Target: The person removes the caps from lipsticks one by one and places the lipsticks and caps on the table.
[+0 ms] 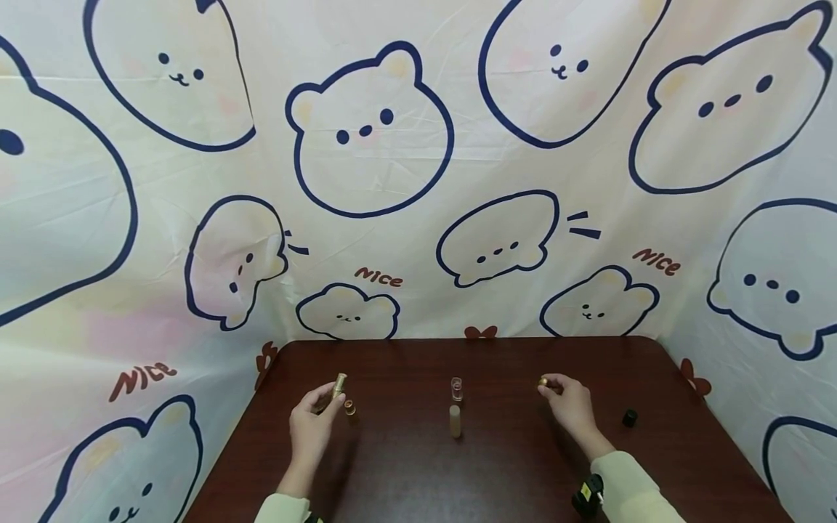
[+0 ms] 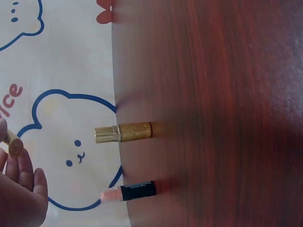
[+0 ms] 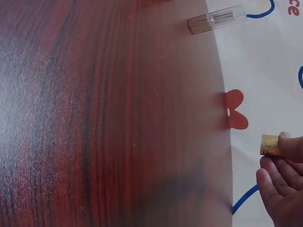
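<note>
Holds a slim gold lipstick tube (image 1: 339, 385) in the left hand (image 1: 310, 423), raised above the worktop (image 1: 405, 472) and slightly tilted. Pinches the tube between thumb and fingers, apparently to leave the upper length exposed; cannot tell the exact set of every left finger, being partly hidden. Pinches a short gold cap (image 3: 270, 145) between thumb and fingers of the right hand (image 3: 286, 189), with the remaining fingers loosely bent below, probably for lack of length for a fuller grip. Keeps tube and cap well apart, presumably for separate control of each; cannot confirm a match between them. Near the left hand, note a standing gold lipstick (image 2: 135, 132) and a black-and-pink lip gloss tube (image 2: 138, 191), upright, side by side and not touching, likely against rolling. Near the middle of the worktop, note a clear-topped tube (image 1: 456, 390) just behind a beige tube (image 1: 455, 421), both upright, perhaps for clearance from both hands. To the right of the right hand, note a black cap (image 1: 630, 418) resting on the worktop, apparently set aside from the tubes.
</note>
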`<act>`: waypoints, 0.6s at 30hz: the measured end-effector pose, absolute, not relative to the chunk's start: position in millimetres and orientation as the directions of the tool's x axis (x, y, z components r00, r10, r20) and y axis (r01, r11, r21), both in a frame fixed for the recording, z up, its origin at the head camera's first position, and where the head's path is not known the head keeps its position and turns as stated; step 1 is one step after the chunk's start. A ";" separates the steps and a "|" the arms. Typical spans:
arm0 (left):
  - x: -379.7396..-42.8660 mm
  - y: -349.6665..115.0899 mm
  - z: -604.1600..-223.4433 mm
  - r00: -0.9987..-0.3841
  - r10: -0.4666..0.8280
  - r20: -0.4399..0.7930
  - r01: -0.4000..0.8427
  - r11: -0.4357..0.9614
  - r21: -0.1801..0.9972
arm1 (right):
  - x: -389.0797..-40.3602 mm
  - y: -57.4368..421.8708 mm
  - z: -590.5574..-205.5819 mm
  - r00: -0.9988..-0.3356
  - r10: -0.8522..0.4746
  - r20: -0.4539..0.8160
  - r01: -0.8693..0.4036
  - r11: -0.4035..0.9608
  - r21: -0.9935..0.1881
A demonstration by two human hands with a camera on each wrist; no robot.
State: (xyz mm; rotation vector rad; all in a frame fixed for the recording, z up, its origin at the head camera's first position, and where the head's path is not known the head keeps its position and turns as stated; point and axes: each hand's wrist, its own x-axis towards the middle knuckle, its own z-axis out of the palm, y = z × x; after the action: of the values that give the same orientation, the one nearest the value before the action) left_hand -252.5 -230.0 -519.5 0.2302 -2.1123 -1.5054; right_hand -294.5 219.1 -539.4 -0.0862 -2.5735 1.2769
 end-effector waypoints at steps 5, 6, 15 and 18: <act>-249.7 -234.0 -521.5 -0.841 -0.448 0.305 0.145 0.357 0.923 | -297.3 219.5 -546.1 -0.969 0.160 0.190 -0.042 0.648 -0.760; -249.6 -234.9 -522.3 -0.840 -0.451 0.302 0.140 0.358 0.923 | -298.3 219.7 -547.6 -0.969 0.159 0.191 -0.041 0.656 -0.754; -249.6 -240.5 -530.1 -0.843 -0.462 0.275 0.092 0.380 0.921 | -306.7 220.3 -555.1 -0.964 0.148 0.221 -0.052 0.710 -0.703; -249.7 -242.2 -532.7 -0.848 -0.462 0.262 0.079 0.378 0.922 | -308.0 221.1 -556.6 -0.965 0.150 0.215 -0.042 0.721 -0.691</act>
State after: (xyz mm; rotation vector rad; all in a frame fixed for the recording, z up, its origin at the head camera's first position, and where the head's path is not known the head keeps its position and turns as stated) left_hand -249.7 -242.2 -532.7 0.3296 -2.1589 -1.4832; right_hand -308.0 221.1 -556.6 -0.0855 -2.6711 1.0819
